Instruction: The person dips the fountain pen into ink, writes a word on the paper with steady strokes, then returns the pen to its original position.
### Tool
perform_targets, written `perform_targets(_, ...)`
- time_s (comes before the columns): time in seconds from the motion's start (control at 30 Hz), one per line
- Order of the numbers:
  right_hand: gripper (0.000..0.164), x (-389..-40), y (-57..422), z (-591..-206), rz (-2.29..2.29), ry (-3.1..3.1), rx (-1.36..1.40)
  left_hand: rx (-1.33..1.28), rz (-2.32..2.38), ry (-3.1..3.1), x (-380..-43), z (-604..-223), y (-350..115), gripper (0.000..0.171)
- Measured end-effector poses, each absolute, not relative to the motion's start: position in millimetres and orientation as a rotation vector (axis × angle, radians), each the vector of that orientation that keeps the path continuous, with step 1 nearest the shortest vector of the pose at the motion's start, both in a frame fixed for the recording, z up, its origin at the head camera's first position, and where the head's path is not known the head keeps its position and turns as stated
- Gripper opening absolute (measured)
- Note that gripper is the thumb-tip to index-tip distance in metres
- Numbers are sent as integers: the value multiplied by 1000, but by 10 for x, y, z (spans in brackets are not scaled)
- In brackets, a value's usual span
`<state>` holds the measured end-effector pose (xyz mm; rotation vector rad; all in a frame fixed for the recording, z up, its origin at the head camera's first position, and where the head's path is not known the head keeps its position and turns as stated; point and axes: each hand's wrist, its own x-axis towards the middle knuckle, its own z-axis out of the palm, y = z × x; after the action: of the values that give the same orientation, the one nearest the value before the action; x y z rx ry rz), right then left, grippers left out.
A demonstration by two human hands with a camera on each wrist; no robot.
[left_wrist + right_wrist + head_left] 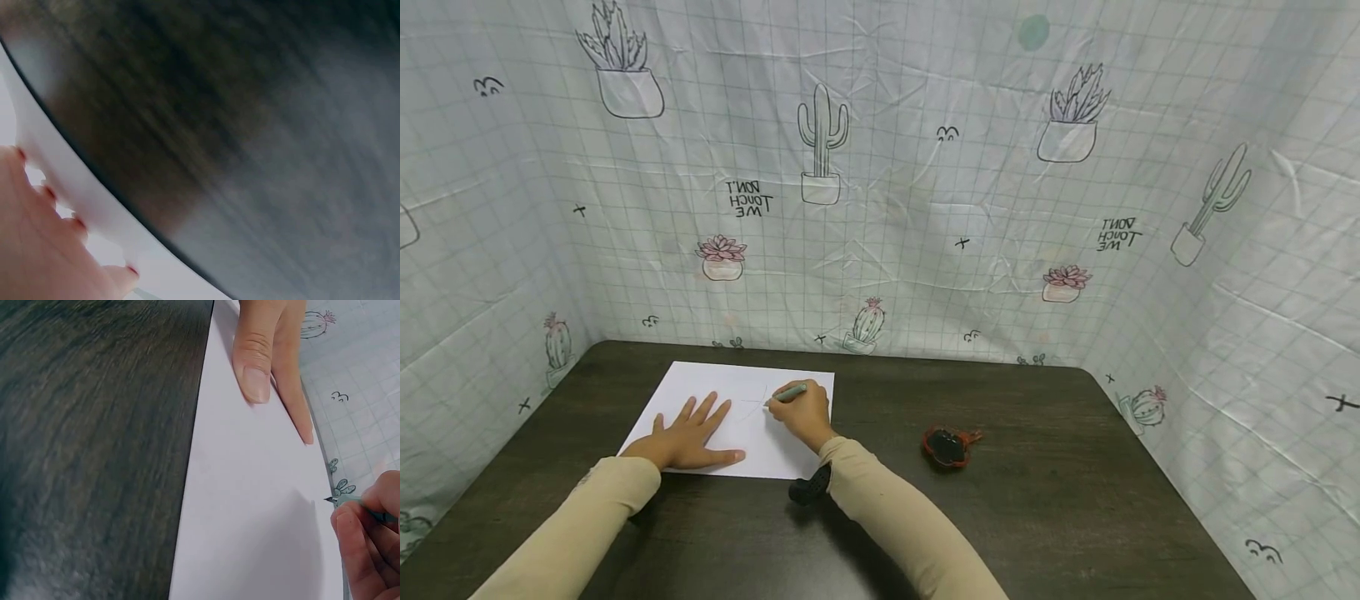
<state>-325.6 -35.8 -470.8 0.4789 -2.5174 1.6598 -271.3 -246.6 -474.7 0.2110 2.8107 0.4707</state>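
Observation:
A white sheet of paper (775, 454) lies on the dark table with thin, faint pencil-like lines on its upper middle. My left hand (688, 440) rests flat on the sheet's left part, fingers spread; in the left wrist view the left hand (53, 231) shows at the lower left. My right hand (807, 414) pinches a green pen (792, 392) over the right part of the paper, its tip right by the lines. From the right wrist view, the pen's dark pointed tip (329, 499) juts out of the right hand's fingers (351, 537).
An orange-rimmed object with a dark face (948, 447) lies on the wooden table (1037, 500) to the right of the paper. A cloth with cactus drawings (910, 208) hangs around the table's back and sides. A black strap (809, 487) sits at the right wrist.

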Motion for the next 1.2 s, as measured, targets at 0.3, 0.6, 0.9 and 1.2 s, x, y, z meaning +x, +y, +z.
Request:
perform_targets(0.3, 5, -3231, -390, -4731, 1629, -2542, 472, 216, 448, 2796, -2634, -4619, -2403, 107)
perform_targets(0.6, 6, -3228, -405, -4684, 1551, -2557, 526, 207, 442, 2797, -2638, -4601, -2409, 107)
perform_targets(0.9, 6, -3200, -424, -4677, 1584, -2567, 504, 194, 452, 2797, -2682, -4726, -2485, 115)
perform_targets(1.2, 6, -3185, -368, -4701, 1578, -2572, 528, 216, 484, 2796, -2662, -4682, -2443, 108)
